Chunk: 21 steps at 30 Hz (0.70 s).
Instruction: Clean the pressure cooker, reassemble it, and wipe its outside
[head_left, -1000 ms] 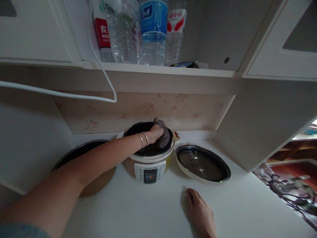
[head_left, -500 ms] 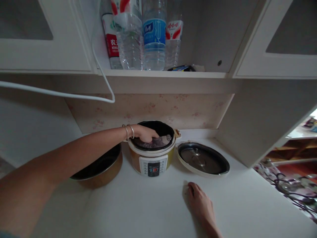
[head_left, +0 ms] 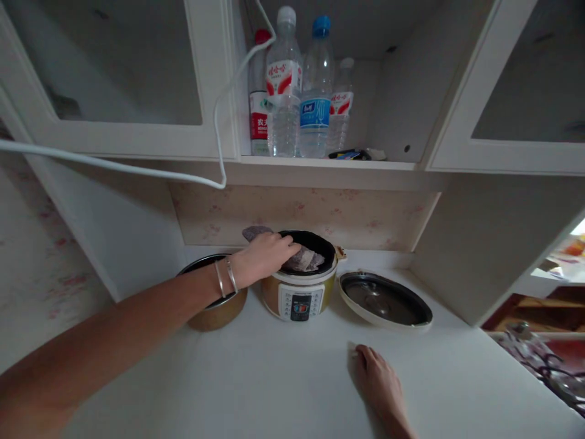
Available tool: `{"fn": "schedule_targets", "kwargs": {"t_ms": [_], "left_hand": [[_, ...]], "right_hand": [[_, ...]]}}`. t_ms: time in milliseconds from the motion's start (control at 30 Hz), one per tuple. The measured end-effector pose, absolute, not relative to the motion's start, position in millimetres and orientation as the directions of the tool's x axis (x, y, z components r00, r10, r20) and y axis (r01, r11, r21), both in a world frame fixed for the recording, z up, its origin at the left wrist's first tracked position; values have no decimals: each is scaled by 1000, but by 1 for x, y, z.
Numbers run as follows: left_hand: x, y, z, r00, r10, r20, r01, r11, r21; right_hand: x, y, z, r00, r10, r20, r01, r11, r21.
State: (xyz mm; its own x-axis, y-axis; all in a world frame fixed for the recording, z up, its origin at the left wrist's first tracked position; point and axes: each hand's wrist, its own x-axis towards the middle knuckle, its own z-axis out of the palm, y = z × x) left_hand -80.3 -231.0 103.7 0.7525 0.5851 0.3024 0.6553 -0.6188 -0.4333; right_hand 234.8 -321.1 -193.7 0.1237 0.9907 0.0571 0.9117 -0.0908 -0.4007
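Observation:
My left hand (head_left: 267, 257), with two thin bangles on the wrist, presses a grey-purple cloth (head_left: 305, 260) onto the near left rim of an open rice cooker (head_left: 300, 292). The cloth drapes from behind my knuckles into the cooker's dark opening. The cooker is yellow-beige with a white control panel facing me. My right hand (head_left: 379, 385) lies flat, palm down, on the white counter (head_left: 283, 390), well in front of the cooker and holding nothing.
The cooker's lid (head_left: 385, 299) lies upside down to its right. A golden inner pot (head_left: 217, 303) stands to its left. Several water bottles (head_left: 299, 91) fill the open shelf above. A white cable (head_left: 137, 172) hangs under the left cabinet. A white side panel (head_left: 493, 244) closes the right.
My left hand has dragged the cloth from the cooker's far right rim across the opening to the near left rim. The view has tilted up. My right hand stays flat on the counter.

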Motion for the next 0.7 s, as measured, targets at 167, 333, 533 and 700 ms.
{"fn": "schedule_targets", "kwargs": {"t_ms": [167, 333, 533, 700], "left_hand": [[-75, -298, 76, 711, 529, 462, 702, -564, -434], [-74, -352, 21, 639, 529, 558, 761, -539, -360], [-69, -392, -78, 568, 577, 587, 785, -594, -176], [-54, -413, -169, 571, 620, 538, 750, -660, -36]], "right_hand": [[232, -328, -197, 262, 965, -12, 613, -176, -771], [180, -370, -164, 93, 947, -308, -278, -273, -921], [132, -407, -152, -165, 884, -437, -662, -428, -616], [128, -413, -175, -19, 894, -448, -583, -374, -721]]}}
